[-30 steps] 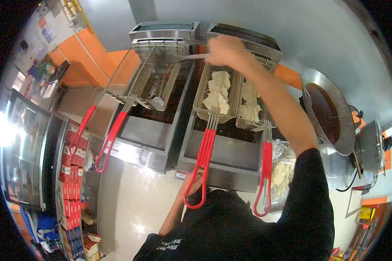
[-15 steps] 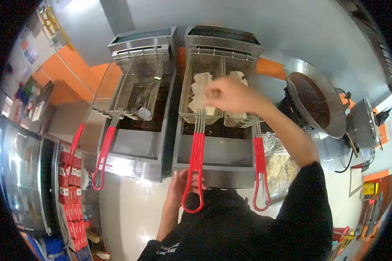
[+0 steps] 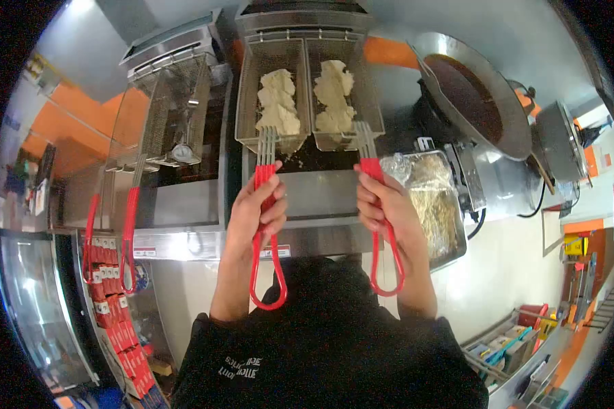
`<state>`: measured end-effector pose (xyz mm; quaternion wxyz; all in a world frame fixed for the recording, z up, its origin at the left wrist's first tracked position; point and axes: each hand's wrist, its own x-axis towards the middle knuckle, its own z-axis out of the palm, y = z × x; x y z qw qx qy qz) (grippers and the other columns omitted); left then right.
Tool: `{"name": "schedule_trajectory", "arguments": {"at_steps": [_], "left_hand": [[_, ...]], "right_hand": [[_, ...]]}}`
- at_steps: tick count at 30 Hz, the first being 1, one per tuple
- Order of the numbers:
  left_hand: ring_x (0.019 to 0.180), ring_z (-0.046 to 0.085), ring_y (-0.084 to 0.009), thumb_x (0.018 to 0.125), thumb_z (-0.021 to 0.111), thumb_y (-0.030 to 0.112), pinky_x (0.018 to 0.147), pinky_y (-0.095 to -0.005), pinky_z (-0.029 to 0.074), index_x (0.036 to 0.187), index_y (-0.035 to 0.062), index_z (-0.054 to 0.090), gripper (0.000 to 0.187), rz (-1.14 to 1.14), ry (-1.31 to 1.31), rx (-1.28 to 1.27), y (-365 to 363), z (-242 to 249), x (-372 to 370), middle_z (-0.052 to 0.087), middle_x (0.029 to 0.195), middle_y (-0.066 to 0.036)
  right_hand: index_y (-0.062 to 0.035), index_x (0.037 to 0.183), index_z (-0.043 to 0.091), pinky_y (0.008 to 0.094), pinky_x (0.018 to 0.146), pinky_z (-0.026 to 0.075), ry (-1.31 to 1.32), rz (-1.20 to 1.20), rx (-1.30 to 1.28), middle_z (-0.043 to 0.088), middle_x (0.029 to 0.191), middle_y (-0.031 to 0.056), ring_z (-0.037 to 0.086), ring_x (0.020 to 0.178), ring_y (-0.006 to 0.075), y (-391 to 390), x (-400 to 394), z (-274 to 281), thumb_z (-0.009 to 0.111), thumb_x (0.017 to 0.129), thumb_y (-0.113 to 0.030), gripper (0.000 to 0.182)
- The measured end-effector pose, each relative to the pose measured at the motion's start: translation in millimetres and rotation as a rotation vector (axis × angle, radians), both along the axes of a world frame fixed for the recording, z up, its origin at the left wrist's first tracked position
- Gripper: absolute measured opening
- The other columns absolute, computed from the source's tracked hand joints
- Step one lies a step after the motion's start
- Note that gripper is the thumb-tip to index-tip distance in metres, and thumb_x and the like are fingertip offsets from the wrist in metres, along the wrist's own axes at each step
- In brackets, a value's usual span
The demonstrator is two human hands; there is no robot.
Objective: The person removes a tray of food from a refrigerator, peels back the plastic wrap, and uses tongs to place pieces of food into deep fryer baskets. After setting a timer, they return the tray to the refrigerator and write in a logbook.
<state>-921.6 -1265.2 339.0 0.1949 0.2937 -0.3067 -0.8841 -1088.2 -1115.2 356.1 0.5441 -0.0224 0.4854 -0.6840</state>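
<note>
Left hand: fingers curled tight around the red-coated wire loop handle of the left wire-mesh fry basket, thumb laid along the top of the grip. Right hand: fingers wrapped shut the same way on the red-coated handle of the right wire-mesh fry basket. Both grips sit near the upper end of the handles, the open loop ends hanging back toward the body.

Ahead of the fingers the two baskets lie side by side, touching or nearly so, over the stainless steel fryer vat. Each carries pale battered pieces, heaped along the middle of the mesh; the second heap sits in the right basket.

Left of the left hand: a second steel fryer with an empty mesh basket resting across it, its red handles hanging down the front. Right of the right hand: a foil-lined steel tray of light crumb coating, and beyond it a large round steel pan of dark liquid.

Judgement on handling: keep both wrists level so the loads stay centred and neither basket tips; move the pair together, slowly, since hot oil probably lies below. Whether the mesh bottoms touch oil cannot be told.
</note>
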Motion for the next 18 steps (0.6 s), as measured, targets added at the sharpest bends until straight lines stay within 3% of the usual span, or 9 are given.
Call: {"name": "schedule_trajectory", "arguments": {"at_steps": [4,7,12,18], "left_hand": [[0.043,0.029,-0.0028,0.09,0.05,0.015,0.033,-0.018,0.024,0.117,0.0061,0.045,0.029,-0.017,0.054,-0.062,0,0,0,0.043,0.073,0.0],[0.043,0.029,-0.0026,0.09,0.05,0.016,0.033,-0.0178,0.024,0.117,0.0056,0.045,0.029,-0.022,0.062,-0.094,-4,2,4,0.042,0.073,0.0],[0.044,0.028,-0.0023,0.091,0.049,0.02,0.034,-0.0172,0.023,0.116,0.008,0.045,0.028,-0.016,0.05,-0.063,1,-5,5,0.039,0.071,0.001],[0.043,0.028,-0.0025,0.091,0.048,0.021,0.033,-0.0175,0.022,0.116,0.0078,0.045,0.028,-0.014,0.059,-0.061,1,-3,5,0.038,0.07,0.002]], "right_hand": [[-0.0091,0.086,0.049,0.018,0.035,0.022,0.01,0.0,-0.098,0.036,0.061,-0.0046,0.03,0.042,0.0016,-10,2,10,0.055,0.088,-0.02,0.012],[-0.0111,0.078,0.045,0.0187,0.035,0.022,0.03,-0.008,-0.076,0.037,0.061,-0.0047,0.03,0.042,0.0019,-8,8,21,0.056,0.087,-0.021,0.017],[-0.0093,0.1,0.046,0.022,0.035,0.027,0.181,0.06,-0.07,0.036,0.061,-0.004,0.029,0.04,0.0046,6,15,6,0.053,0.088,-0.021,0.018],[-0.0095,0.1,0.047,0.0214,0.036,0.026,0.122,0.061,0.004,0.037,0.063,-0.004,0.032,0.043,0.0042,27,15,-13,0.054,0.088,-0.021,0.018]]}}
